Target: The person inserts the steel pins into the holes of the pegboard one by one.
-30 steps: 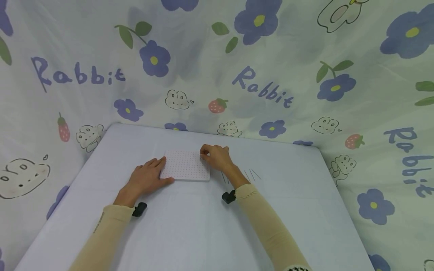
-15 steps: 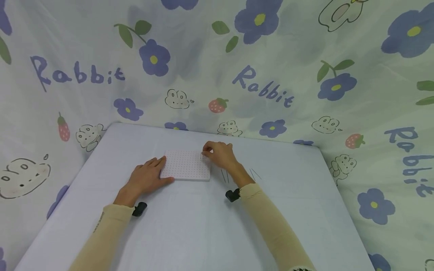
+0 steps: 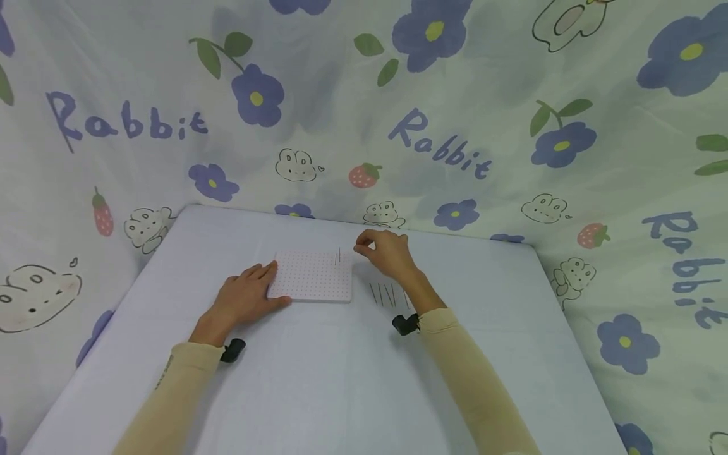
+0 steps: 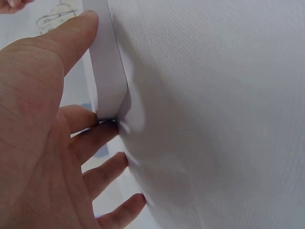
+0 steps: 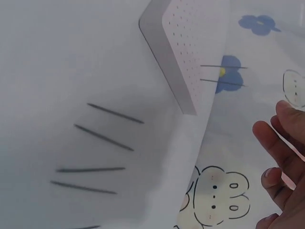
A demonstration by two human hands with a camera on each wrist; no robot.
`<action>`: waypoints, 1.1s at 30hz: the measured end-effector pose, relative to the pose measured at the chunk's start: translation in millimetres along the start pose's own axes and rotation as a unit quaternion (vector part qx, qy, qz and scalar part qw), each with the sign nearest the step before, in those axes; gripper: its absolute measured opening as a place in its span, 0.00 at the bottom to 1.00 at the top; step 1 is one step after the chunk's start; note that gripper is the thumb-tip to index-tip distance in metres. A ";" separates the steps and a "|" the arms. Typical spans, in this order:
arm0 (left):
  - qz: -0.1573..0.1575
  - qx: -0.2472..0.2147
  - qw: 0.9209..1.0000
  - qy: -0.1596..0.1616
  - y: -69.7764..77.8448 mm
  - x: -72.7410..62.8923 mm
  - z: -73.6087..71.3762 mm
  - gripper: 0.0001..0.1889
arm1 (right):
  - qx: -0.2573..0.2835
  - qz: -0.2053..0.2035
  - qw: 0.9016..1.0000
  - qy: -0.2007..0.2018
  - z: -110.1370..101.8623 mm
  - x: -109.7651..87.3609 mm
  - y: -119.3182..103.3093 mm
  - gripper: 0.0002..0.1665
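Note:
A white board dotted with rows of small holes lies on the white table. Two thin dark pins stand upright in it near its back right corner. My left hand rests at the board's left side, fingers spread, with the thumb against its front edge. Just right of the upright pins my right hand hovers above the table, apart from the board. Its fingers are loosely bent, and nothing shows between them in the right wrist view. Several more thin dark pins lie loose on the table, below the right hand.
The white tabletop spreads around the board, its far edge close behind it. A curtain printed with flowers and rabbits hangs behind and at both sides. Black wrist cameras sit under both wrists.
The right hand has drawn back to the right from the board's back right corner, letting go of a pin. Two upright pins now show there. The left hand has stayed in place.

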State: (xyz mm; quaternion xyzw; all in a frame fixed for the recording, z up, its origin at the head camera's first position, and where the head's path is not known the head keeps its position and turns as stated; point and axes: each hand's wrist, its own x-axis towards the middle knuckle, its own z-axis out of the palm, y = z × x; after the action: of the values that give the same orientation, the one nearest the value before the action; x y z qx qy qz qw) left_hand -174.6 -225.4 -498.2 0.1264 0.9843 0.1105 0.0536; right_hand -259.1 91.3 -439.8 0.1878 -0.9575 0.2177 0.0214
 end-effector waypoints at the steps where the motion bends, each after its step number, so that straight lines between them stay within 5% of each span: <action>1: 0.000 0.000 1.000 0.000 -0.4 0.1 0.0 0.51 | -0.001 0.001 1.000 0.002 -1.2 0.1 1.3 0.11; 33: 0.001 0.004 1.000 0.001 3.9 -2.4 -3.7 0.50 | 0.006 0.051 0.998 0.023 -30.3 -23.1 54.0 0.14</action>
State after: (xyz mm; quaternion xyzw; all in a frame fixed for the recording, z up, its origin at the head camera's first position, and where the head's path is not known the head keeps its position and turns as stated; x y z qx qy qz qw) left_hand -171.9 -223.1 -493.5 0.1279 0.9847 0.1064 0.0523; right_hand -258.8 157.3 -437.3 0.1335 -0.9638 0.2286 0.0307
